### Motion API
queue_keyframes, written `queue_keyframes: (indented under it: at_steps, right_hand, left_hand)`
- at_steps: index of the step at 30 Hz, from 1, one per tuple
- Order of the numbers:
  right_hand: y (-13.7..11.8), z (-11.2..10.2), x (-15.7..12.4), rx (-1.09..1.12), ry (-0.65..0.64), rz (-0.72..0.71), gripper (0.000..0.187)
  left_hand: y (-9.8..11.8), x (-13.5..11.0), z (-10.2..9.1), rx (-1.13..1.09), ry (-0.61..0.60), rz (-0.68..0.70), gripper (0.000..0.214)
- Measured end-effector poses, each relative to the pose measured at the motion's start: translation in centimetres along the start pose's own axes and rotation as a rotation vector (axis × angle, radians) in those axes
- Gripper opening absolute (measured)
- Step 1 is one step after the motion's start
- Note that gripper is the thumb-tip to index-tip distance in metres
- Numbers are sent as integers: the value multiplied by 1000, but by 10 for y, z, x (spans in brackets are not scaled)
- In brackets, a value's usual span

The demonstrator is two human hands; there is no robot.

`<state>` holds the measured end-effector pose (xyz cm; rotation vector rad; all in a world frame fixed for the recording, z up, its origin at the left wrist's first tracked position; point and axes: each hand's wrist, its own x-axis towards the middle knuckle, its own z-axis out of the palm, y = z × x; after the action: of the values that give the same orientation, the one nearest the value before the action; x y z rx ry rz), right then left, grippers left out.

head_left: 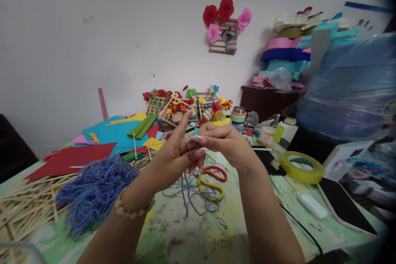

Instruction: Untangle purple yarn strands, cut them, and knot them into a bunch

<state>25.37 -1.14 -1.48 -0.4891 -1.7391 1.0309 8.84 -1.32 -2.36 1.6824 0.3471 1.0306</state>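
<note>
Both my hands are raised together above the table. My left hand [176, 154], with a bead bracelet at the wrist, has its index finger pointing up and the other fingers pinched on strands of blue yarn [188, 192] that hang down to the table. My right hand [227, 142] meets it from the right, fingers curled and pinching the same yarn at the top. A big bundle of blue yarn [93, 192] lies to the left. Red and yellow scissors [213, 179] lie under the hanging strands.
Wooden sticks [27, 206] lie at the left, coloured paper sheets [71, 159] behind them. Paper-flower crafts [182, 107] stand at the back. A yellow tape roll [301, 167], a white bar [312, 206], a dark board [346, 206] and a black cable sit right. Paper rolls pile up far right.
</note>
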Motion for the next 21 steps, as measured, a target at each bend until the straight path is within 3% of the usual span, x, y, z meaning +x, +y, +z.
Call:
queue_keyframes:
  at_steps: [15, 21]
  right_hand:
    - [7, -1, 3, 27, -80, 24, 13]
    - [11, -5, 4, 102, -234, -4, 16]
  left_hand:
    - [-2, -5, 0, -33, -34, -74, 93]
    - [2, -9, 1, -21, -71, -125, 93]
